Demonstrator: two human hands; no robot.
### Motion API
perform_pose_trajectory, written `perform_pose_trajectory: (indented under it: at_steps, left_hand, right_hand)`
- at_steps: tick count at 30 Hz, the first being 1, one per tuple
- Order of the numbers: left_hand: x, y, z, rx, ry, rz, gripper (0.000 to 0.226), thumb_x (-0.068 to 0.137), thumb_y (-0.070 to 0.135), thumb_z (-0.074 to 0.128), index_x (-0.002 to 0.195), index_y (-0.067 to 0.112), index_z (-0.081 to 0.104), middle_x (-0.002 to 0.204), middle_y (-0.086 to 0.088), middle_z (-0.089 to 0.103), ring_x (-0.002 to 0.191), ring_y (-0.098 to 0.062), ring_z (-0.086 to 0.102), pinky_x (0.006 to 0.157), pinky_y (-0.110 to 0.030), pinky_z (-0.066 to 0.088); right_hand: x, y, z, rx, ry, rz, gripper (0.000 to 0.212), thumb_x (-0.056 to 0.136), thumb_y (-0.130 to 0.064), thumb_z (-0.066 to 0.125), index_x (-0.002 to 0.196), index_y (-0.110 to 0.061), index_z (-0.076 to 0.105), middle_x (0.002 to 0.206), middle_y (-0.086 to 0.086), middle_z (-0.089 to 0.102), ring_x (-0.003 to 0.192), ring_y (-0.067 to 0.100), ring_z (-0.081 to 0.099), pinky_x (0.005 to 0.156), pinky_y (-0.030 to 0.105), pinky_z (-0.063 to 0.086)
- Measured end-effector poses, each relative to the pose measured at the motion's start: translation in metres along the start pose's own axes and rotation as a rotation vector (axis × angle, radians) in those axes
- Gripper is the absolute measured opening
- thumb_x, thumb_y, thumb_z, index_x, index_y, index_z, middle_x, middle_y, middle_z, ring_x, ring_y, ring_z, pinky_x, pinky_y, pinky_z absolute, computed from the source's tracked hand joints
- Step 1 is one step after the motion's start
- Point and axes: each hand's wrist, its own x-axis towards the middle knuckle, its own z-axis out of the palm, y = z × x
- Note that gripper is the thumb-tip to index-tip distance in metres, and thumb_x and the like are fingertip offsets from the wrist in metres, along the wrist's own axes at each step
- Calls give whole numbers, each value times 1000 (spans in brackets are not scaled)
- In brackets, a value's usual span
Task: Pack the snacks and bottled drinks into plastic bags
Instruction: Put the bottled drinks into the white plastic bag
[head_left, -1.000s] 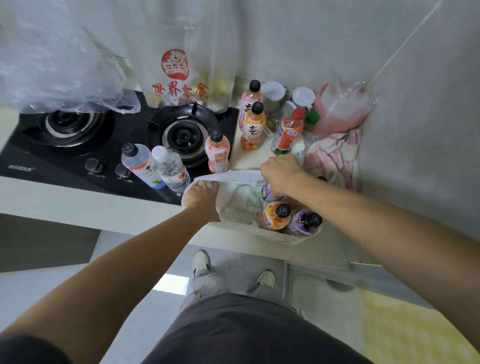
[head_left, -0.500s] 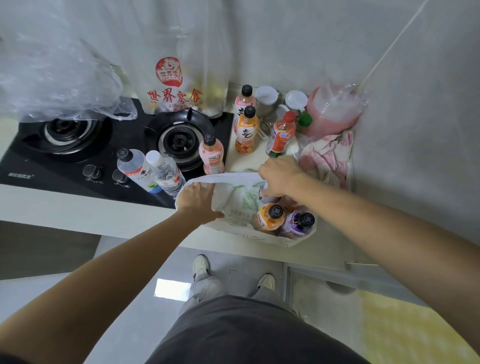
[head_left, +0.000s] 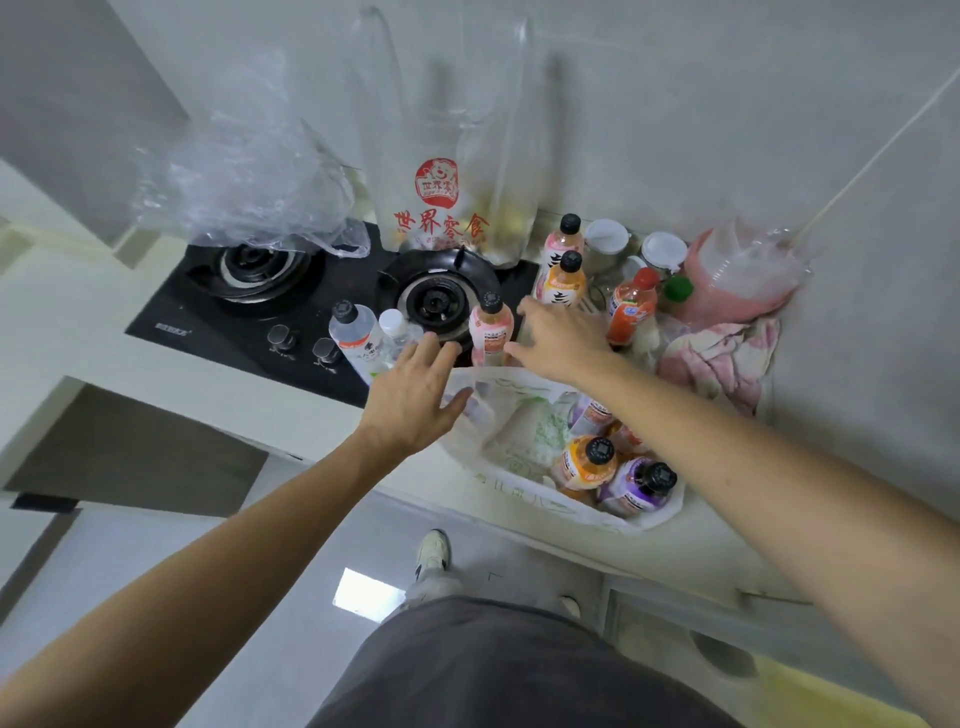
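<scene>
Both grips are wide and hold nothing: left hand (head_left: 415, 395) and right hand (head_left: 558, 340) hover mid-frame beside the pink bottle (head_left: 491, 330), above the white bag (head_left: 524, 441) on the counter (head_left: 311, 421).

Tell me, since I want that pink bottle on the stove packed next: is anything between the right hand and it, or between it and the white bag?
Nothing visible. The right hand is open just beside the pink bottle with no object between. The white bag lies open right in front of the bottle, and the left hand hovers at its left edge, not across the mouth.
</scene>
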Motion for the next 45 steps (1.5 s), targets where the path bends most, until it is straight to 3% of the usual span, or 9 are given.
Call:
perform_pose_trajectory:
  at_steps: [5, 9, 15, 18, 21, 24, 33, 39, 45]
  left_hand:
    - [8, -30, -26, -62, 109, -248, 51, 95, 48, 61, 132, 18, 42, 119, -4, 49, 97, -28, 59, 52, -33, 39]
    - [21, -49, -29, -45, -22, -431, 54, 96, 56, 55, 134, 21, 41, 123, -8, 59, 97, -38, 65, 68, -45, 47]
    - [34, -58, -15, -154, -72, -408, 42, 99, 53, 52, 116, 15, 45, 95, -8, 64, 82, -34, 64, 58, -36, 40]
    - [36, -57, -14, -241, -25, -379, 39, 99, 46, 57, 109, 11, 46, 80, -4, 56, 70, -28, 53, 49, -34, 27]
    - [33, -54, -14, -296, 3, -378, 40, 98, 44, 61, 108, 7, 49, 78, -5, 56, 67, -25, 49, 50, -35, 25]
    - [29, -48, -19, -344, 70, -349, 36, 97, 42, 62, 100, 9, 48, 74, -3, 55, 66, -26, 54, 50, -34, 27]
    - [28, -1, -80, -418, 292, -317, 33, 90, 42, 67, 93, 12, 53, 76, -3, 64, 70, -28, 59, 60, -43, 49]
    - [16, 42, -99, -547, 420, -294, 30, 87, 34, 71, 87, 13, 50, 64, 10, 51, 57, -12, 47, 52, -33, 36]
    - [-1, 70, -85, -609, 364, -281, 33, 86, 35, 72, 81, 13, 49, 62, 8, 50, 55, -10, 43, 51, -34, 37]
  right_hand:
    - [21, -20, 1, 158, 54, 3, 47, 98, -50, 55, 133, -22, 43, 111, 8, 69, 101, 35, 68, 59, 35, 37]
    - [32, -31, 6, 178, 56, -18, 32, 98, -48, 51, 114, -21, 47, 104, 10, 70, 94, 37, 67, 62, 38, 42]
    - [43, -35, 7, 219, 63, 1, 25, 100, -39, 57, 100, -18, 43, 87, 9, 61, 84, 37, 63, 65, 43, 50]
    - [42, -33, 10, 256, 86, 20, 25, 100, -37, 59, 100, -17, 45, 84, 8, 59, 81, 34, 60, 61, 39, 44]
    - [36, -28, 11, 265, 127, 41, 26, 100, -37, 59, 101, -13, 50, 85, 9, 63, 79, 32, 59, 57, 37, 38]
    - [28, -21, 3, 295, 166, 45, 26, 98, -41, 60, 96, -18, 48, 81, 4, 60, 76, 33, 59, 58, 40, 46]
    - [-7, -4, -45, 415, 323, -31, 26, 92, -40, 67, 90, -17, 54, 82, 3, 62, 77, 26, 61, 67, 45, 54]
    - [-38, 11, -64, 447, 364, -59, 26, 91, -38, 68, 91, -15, 57, 86, 7, 64, 76, 25, 61, 64, 39, 49]
    - [-56, 24, -59, 417, 311, -79, 26, 91, -37, 69, 84, -19, 53, 81, 0, 60, 70, 16, 57, 53, 25, 30]
